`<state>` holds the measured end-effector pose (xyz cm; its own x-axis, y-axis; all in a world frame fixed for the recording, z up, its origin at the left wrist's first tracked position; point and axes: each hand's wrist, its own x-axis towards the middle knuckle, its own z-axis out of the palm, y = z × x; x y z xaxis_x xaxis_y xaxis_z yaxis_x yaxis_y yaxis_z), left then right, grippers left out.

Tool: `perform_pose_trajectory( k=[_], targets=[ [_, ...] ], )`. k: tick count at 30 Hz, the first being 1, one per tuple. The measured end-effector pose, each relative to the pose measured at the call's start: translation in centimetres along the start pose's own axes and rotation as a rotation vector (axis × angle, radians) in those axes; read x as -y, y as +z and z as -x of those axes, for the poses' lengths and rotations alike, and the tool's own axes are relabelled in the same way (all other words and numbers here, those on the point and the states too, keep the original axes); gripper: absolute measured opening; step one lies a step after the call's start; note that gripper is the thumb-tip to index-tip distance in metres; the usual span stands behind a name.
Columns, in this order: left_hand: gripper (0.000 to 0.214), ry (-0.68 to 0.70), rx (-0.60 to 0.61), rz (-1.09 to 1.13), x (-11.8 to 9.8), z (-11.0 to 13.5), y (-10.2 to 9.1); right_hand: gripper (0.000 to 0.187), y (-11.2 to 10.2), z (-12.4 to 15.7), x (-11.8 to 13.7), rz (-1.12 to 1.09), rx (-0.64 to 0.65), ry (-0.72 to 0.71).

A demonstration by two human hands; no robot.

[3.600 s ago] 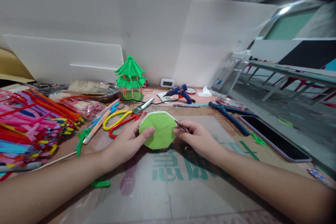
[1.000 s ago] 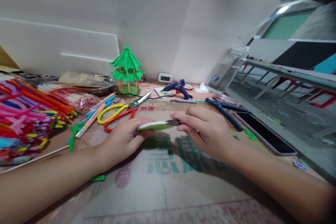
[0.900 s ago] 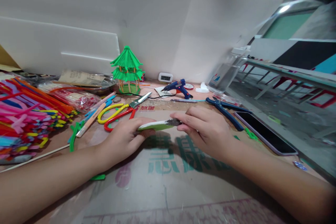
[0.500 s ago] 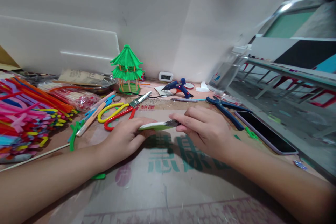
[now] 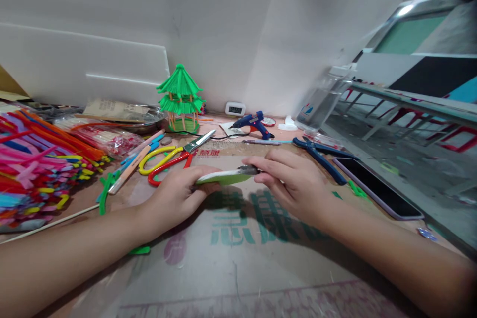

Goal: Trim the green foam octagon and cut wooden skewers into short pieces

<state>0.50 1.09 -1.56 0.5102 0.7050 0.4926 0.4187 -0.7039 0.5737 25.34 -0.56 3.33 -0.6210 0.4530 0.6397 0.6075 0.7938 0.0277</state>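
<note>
My left hand (image 5: 178, 194) grips the left edge of a flat green octagonal piece (image 5: 223, 177), held nearly level just above the cardboard sheet (image 5: 238, 253). My right hand (image 5: 290, 179) is closed on a small dark metal tool (image 5: 249, 170) whose tip meets the piece's right edge. Only the thin white-and-green edge of the piece shows.
Yellow-and-red scissors (image 5: 169, 160), a green pipe-cleaner pagoda (image 5: 181, 99), a blue glue gun (image 5: 251, 124), blue pliers (image 5: 320, 156) and a phone (image 5: 376, 186) lie around. A pile of coloured pipe cleaners (image 5: 33, 169) fills the left. White boards stand behind.
The green piece, first tilted up with its face toward me, now lies nearly flat and edge-on. My right hand has shifted slightly at its right edge in the last half second.
</note>
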Motion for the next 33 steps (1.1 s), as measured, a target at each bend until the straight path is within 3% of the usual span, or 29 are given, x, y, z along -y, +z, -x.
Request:
perform_pose_trajectory(
  k=[19, 33],
  targets=[
    [0.03, 0.008, 0.023, 0.077, 0.22, 0.28, 0.33, 0.024, 0.13, -0.27, 0.84, 0.058, 0.033, -0.02],
    [0.024, 0.008, 0.003, 0.054, 0.07, 0.33, 0.3, 0.023, 0.38, -0.15, 0.65, -0.001, 0.041, 0.016]
  ],
)
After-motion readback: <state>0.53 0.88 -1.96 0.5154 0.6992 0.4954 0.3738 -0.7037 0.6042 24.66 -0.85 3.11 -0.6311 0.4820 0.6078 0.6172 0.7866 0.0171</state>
